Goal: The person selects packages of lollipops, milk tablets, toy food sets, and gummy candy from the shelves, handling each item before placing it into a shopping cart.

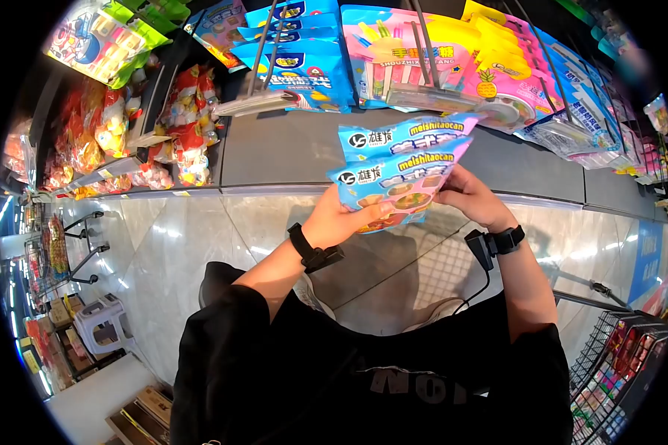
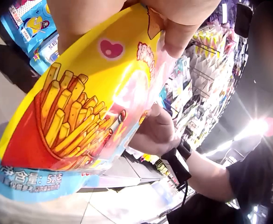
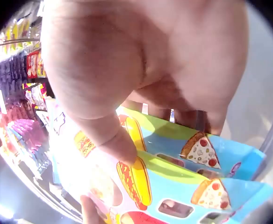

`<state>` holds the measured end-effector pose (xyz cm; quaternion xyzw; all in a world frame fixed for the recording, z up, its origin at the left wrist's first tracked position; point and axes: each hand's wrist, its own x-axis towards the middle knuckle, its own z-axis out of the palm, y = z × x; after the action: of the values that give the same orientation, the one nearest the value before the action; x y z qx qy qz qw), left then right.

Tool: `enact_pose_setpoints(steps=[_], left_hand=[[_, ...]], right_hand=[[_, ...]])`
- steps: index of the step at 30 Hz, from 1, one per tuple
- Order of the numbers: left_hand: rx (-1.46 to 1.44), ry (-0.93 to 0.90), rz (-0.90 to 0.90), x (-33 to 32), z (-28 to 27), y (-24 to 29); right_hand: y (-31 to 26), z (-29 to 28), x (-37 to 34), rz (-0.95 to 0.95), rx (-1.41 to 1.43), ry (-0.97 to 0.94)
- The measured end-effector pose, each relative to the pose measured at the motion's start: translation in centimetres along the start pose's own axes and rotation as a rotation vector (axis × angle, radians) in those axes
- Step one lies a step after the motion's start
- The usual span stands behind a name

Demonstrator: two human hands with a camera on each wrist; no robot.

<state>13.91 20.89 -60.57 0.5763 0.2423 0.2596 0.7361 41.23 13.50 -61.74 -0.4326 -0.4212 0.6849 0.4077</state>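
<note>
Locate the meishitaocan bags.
Head view, slightly right of centre: the meishitaocan bags are held between the left hand and right hand, near the grey shelf.

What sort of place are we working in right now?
Most likely a shop's sweets or snacks aisle: matching blue packets stand one behind another above the dark shelf, more colourful bags crowd the display at left, and the two held packets share one printed design.

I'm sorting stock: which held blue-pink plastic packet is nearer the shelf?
The rear blue-pink plastic packet, partly covered by the front blue-pink packet.
</note>
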Motion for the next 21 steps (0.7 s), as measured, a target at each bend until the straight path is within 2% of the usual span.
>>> enact_pose_setpoints(steps=[6, 13, 16, 21], left_hand=[[-0.05, 0.063, -0.07, 0.1, 0.4, 0.8], [-0.099, 0.059, -0.125, 0.2, 0.7, 0.3], [-0.15, 0.128, -0.202, 0.3, 0.7, 0.2], [-0.267, 0.268, -0.219, 0.5, 0.9, -0.2]], right_hand=[[0.2, -1.2, -0.2, 0.005, 0.023, -0.05], [0.8, -2.1, -1.1, 0.043, 0.054, -0.026], [1.2, -2.8, -1.2, 0.073, 0.061, 0.045], [-0.2, -2.7, -1.7, 0.135, 0.011, 0.236]])
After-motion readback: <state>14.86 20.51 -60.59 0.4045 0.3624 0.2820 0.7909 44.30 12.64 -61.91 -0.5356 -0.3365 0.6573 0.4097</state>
